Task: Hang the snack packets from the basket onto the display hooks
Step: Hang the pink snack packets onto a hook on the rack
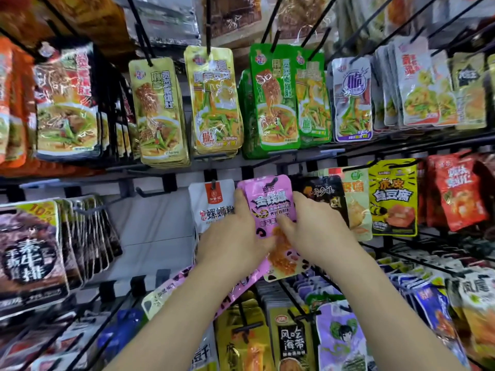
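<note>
A pink snack packet (269, 202) hangs at a black display hook (273, 180) in the middle row of the rack. My left hand (235, 236) grips its left edge. My right hand (313, 231) pinches its right side, thumb on the front. More pink packets (171, 287) fan out below my left forearm, partly hidden by it. The basket is out of view.
A white packet (211, 204) hangs just left of the pink one and a black packet (324, 194) just right. An empty hook (150, 194) sticks out further left. Full rows of packets hang above, below and on both sides.
</note>
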Available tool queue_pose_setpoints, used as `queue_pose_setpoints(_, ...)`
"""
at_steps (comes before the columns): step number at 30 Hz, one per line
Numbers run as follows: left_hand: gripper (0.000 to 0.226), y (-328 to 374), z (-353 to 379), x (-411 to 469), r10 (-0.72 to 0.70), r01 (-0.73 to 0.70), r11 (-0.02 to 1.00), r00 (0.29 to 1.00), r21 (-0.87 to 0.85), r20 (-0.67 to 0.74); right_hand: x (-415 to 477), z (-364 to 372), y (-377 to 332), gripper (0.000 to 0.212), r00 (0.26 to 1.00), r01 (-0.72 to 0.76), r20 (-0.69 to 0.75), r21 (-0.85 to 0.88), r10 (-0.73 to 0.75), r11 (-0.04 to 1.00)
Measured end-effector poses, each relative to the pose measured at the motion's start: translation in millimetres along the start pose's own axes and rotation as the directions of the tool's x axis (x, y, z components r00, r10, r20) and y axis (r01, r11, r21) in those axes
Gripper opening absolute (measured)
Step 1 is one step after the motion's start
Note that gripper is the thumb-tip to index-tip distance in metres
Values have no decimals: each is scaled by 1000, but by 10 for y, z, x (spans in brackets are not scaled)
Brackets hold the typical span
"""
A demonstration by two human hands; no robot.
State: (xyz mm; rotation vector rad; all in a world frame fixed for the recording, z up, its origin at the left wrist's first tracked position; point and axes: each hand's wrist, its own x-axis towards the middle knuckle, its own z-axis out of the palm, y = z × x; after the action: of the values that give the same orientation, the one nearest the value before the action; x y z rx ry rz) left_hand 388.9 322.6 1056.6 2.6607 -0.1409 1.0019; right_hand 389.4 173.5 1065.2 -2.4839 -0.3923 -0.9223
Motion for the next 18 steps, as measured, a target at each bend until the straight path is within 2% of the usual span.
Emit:
queue_pose_setpoints(3,96,36,11,8,-26,26,999,1000,43,4,-8,-22,32,26,995,-7,99,97,-2,995)
queue_pose_setpoints(5,97,45,16,18,-37,36,998,999,60,1,-22,-36,28,30,995,9,100,105,-20,994)
queue_pose_setpoints(9,95,28,30,79,-55,55,998,998,23,22,-46,-9,-3,49,991,75,-101,-105,-86,992)
queue_pose_setpoints(12,93,22,24,108,-42,40,999,998,30,47,-52,16,-15,73,982,50,-165,-243,-92,969)
queue_pose_setpoints(14,91,24,4,117,-42,39,999,997,31,72,-41,14,-34,82,974,35,-203,-290,-97,957)
queue_pose_setpoints(16,90,18,-17,120,-40,39,999,996,25,77,-26,17,-45,80,965,54,-235,-257,-117,965)
queue_pose_setpoints(18,94,11,-43,85,-39,38,999,997,21,68,-6,45,-26,72,966,99,-227,-113,-123,989)
